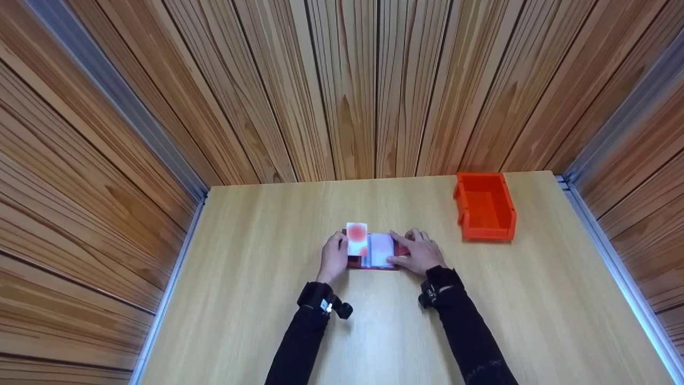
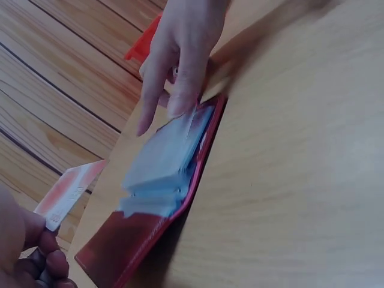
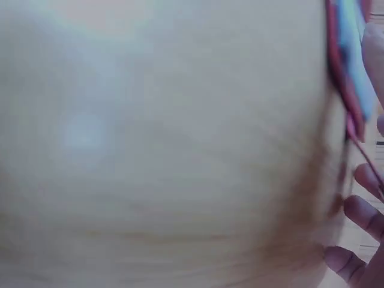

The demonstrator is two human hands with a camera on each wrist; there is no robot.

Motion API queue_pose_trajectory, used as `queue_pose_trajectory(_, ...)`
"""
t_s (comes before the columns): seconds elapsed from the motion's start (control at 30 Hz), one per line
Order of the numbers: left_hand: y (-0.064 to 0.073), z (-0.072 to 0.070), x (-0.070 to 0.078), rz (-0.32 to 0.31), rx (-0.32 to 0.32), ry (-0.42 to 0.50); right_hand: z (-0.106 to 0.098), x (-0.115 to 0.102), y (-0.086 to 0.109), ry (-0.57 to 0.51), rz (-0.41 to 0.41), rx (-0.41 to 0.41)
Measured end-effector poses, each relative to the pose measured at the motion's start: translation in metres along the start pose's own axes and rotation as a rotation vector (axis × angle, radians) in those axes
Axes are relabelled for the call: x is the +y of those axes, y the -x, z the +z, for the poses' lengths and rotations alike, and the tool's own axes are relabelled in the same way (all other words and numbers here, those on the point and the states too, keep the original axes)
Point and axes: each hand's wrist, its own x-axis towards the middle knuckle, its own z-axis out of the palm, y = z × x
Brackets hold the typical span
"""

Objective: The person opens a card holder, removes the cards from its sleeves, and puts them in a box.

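A red card holder [image 1: 354,263] with clear plastic sleeves [image 1: 381,249] lies opened out on the table. My left hand [image 1: 335,258] pinches a white card with a red round print [image 1: 357,233] above the holder's left cover; the left wrist view shows the card [image 2: 66,191] raised between thumb and fingers. At the holder's right side, my right hand [image 1: 422,254] grips its edge, thumb and forefinger spread over the sleeves [image 2: 162,159]. The right wrist view catches only some right-hand fingers [image 3: 363,216] beside the red cover [image 3: 337,60].
An orange-red open bin [image 1: 485,208] stands at the back right of the light wooden table [image 1: 256,299]. Wood-plank walls [image 1: 347,96] and metal edge rails [image 1: 171,283] enclose the table at the back and sides.
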Motion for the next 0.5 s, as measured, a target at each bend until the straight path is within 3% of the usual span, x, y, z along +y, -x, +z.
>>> queue_pose_trajectory(0.1, 0.000, 0.005, 0.006, 0.025, -0.004, 0.042, -0.004, -0.005, -0.004, -0.080, 0.012, 0.063)
queue_pose_trajectory(0.27, 0.001, 0.014, 0.015, 0.104, 0.008, 0.072, -0.009, -0.024, -0.011, -0.316, -0.011, 0.175)
queue_pose_trajectory(0.37, 0.002, 0.018, 0.021, 0.127, 0.009, 0.097, -0.011, -0.036, -0.014, -0.417, -0.030, 0.189)
queue_pose_trajectory(0.5, 0.004, 0.022, 0.027, 0.104, -0.018, 0.153, -0.011, -0.046, -0.015, -0.562, 0.017, 0.186)
